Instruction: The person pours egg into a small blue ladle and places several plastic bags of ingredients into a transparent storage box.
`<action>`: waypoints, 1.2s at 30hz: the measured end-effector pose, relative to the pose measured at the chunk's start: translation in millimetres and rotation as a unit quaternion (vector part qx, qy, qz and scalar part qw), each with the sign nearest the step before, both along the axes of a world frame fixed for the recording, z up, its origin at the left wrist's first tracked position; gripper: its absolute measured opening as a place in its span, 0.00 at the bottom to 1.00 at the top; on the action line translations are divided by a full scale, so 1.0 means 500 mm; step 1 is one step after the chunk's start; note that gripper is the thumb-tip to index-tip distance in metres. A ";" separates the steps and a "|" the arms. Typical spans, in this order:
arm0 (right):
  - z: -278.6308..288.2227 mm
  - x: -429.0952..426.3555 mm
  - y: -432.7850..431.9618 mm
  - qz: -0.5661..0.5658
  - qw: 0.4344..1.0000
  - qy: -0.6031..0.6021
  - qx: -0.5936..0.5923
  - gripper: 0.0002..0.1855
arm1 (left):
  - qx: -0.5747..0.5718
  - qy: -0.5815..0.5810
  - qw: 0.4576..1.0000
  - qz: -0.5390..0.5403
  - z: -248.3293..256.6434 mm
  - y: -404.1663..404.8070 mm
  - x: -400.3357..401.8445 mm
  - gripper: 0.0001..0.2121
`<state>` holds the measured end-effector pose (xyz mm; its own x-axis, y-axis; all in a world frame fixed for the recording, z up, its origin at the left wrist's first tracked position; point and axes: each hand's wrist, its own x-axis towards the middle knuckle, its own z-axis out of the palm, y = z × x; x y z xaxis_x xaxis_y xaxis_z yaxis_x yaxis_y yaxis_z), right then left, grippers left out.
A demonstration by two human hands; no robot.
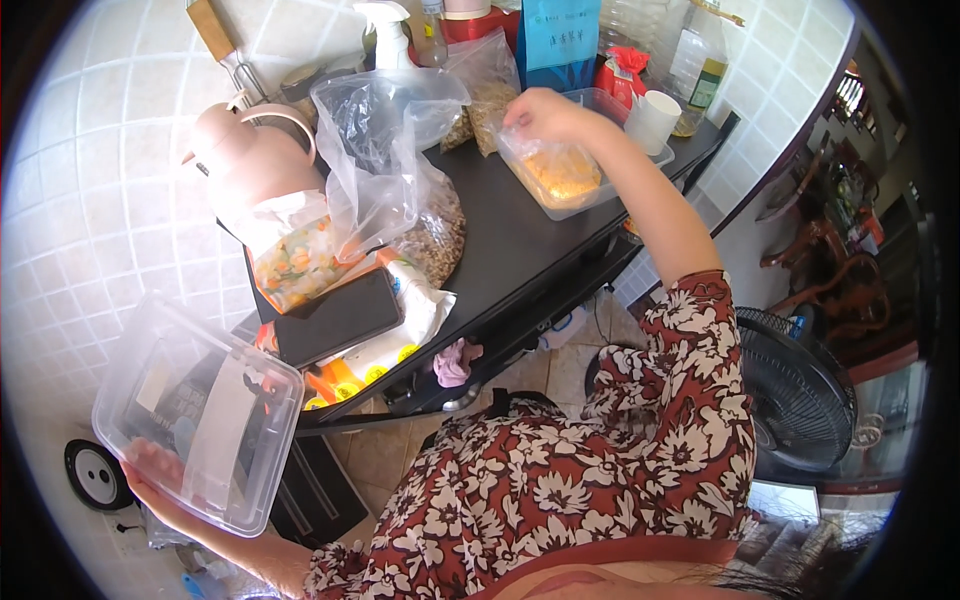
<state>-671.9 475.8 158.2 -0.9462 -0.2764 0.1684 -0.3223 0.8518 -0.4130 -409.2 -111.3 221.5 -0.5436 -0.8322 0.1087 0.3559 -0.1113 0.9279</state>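
Note:
My left hand (pixel 156 466) is low at the left, gripping a clear rectangular plastic lid or box (pixel 262 420) from beneath. A pale strip crosses this piece, and the fingers show through it. On the black table, my right hand (pixel 546 116) pinches the gathered top of a thin clear plastic bag (pixel 540 150). Yellow grains (pixel 566 180) fill the bag's lower part, which sits inside a clear plastic container (pixel 559 213). Left of that container, a large clear bag of mixed brown grains (pixel 439 240) rests on the tabletop, its loose mouth standing up.
A pink thermos jug (pixel 259 161), a floral tissue pack (pixel 300 259) and a black smartphone (pixel 341 315) crowd the left side. Behind stand a white spray bottle (pixel 390 37), a blue packet (pixel 559 45), white paper cups (pixel 654 120) and an oil bottle (pixel 697 75). A black fan (pixel 787 390) stands at right.

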 end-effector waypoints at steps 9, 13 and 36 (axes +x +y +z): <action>0.010 0.045 -0.057 -0.070 0.975 0.029 0.207 0.15 | -0.009 -0.004 0.999 -0.036 -0.019 -0.028 -0.004 0.22; 0.063 0.060 -0.016 -0.088 0.990 0.059 0.089 0.14 | -0.001 -0.028 0.998 -0.059 -0.026 -0.068 0.001 0.21; 0.006 0.065 -0.331 -0.037 0.754 0.168 -0.634 0.16 | -0.016 0.008 0.999 -0.040 -0.017 -0.043 0.042 0.15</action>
